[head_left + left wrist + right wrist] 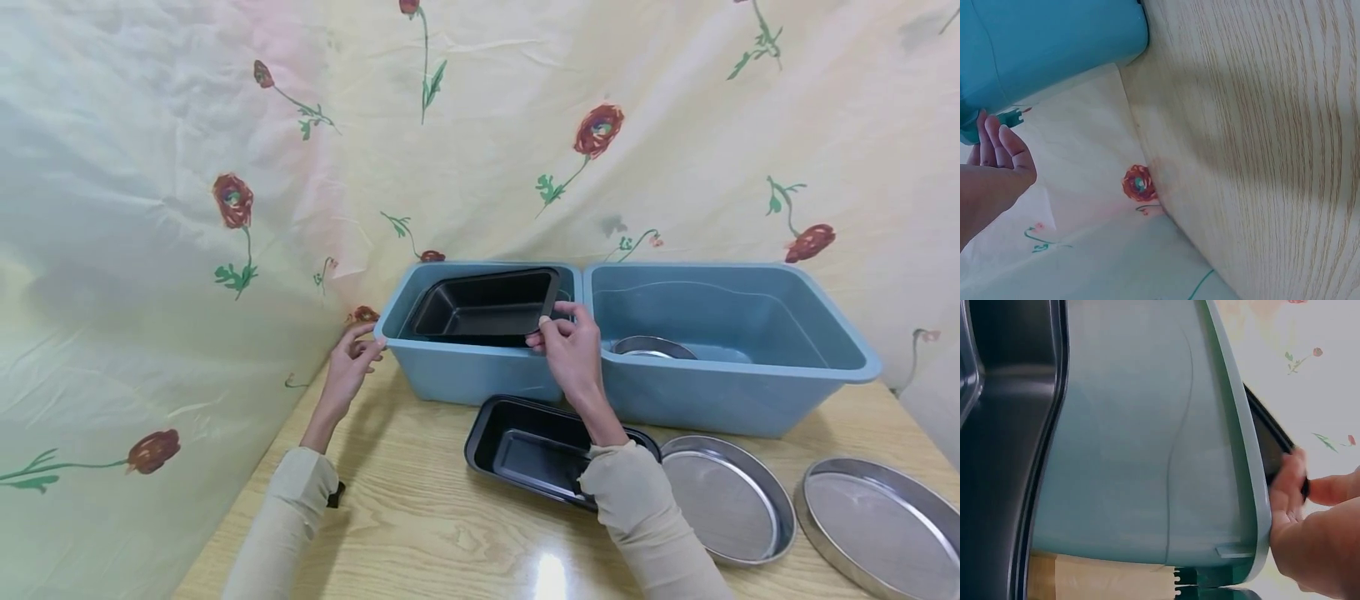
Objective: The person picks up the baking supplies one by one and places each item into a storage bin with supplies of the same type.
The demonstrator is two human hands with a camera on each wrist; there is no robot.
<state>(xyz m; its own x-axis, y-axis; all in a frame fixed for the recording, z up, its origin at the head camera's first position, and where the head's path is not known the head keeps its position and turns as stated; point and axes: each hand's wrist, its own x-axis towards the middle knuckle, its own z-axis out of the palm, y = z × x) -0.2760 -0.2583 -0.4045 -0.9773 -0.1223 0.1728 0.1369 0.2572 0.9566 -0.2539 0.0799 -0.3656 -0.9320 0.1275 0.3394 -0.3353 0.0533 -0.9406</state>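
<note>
My right hand [573, 350] pinches the right-hand rim of a black loaf pan [487, 304], thumb on the near side. That pan lies tilted in the mouth of the left blue plastic bin [472, 367], its right end raised. In the right wrist view the hand [1316, 519] is just beyond the bin's rim [1254, 456], fingers on the dark pan edge. My left hand [352, 367] holds the bin's front left corner at the rim. The left wrist view shows these fingers [1013, 147] curled up against the rim.
A second black loaf pan [517, 454] lies on the wooden table [420, 517] before the bins, partly under my right forearm. Two round metal pans [720, 500] lie at the right. The right blue bin [712, 400] holds a round metal pan [652, 343]. Flowered cloth [480, 167] hangs behind.
</note>
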